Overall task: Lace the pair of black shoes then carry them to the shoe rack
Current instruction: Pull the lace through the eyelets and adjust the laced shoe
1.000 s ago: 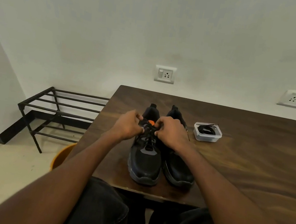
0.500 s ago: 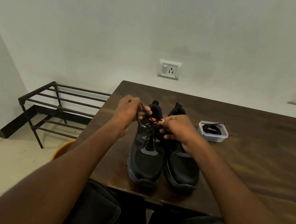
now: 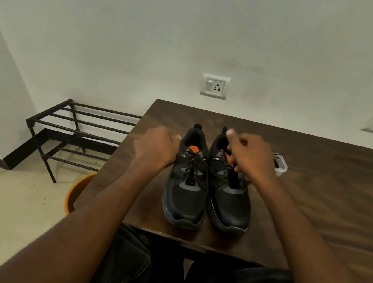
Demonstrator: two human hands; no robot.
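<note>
Head view: two black shoes, left shoe (image 3: 186, 190) and right shoe (image 3: 230, 196), side by side on the wooden table (image 3: 315, 209), toes toward the person. Left hand (image 3: 155, 147) curled beside left shoe, pulling a lace (image 3: 210, 169); right hand (image 3: 251, 156) curled over right shoe, pinching lace end. Shoe rack (image 3: 80, 130) on the floor left of the table. Plastic tub (image 3: 280, 164) behind right hand.

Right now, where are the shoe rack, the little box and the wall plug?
shoe rack (image 3: 80, 131): head view, top front bar.
little box (image 3: 282, 166): head view, right wall.
wall plug (image 3: 215, 86): head view, plate middle.
</note>
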